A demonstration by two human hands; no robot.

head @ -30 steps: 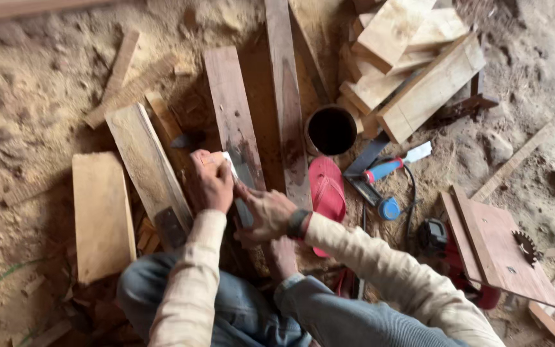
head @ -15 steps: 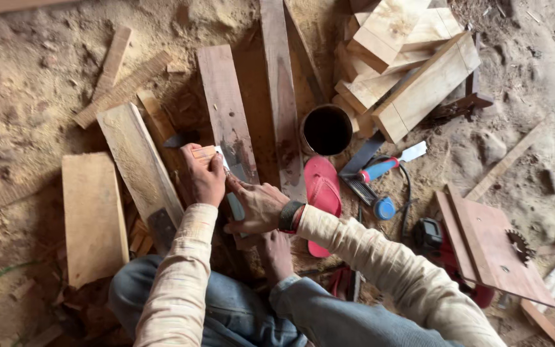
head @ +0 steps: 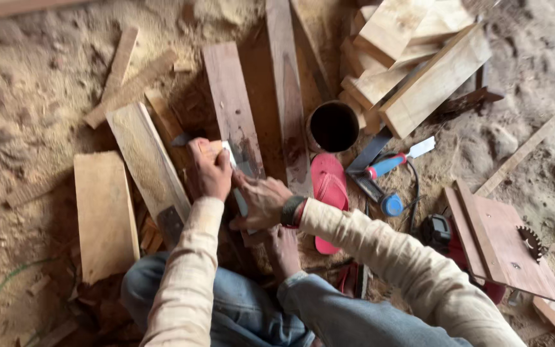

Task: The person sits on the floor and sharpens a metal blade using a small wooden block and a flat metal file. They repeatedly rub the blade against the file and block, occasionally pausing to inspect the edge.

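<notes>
Hand (head: 261,202) beside dark round can (head: 333,126)

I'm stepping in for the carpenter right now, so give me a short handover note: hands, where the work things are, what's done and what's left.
Left hand: closed on a small pale block, pressed onto the reddish plank.
Right hand: flat on the plank's near end, beside a flat metal piece; whether it grips that piece cannot be told.
Around: pale plank left of the hands, dark pot and red sandal to the right, blue-handled tool past those, saw rig at far right.
Done: plank laid down and pinned.
Left: the work on the plank's face looks unfinished.
</notes>
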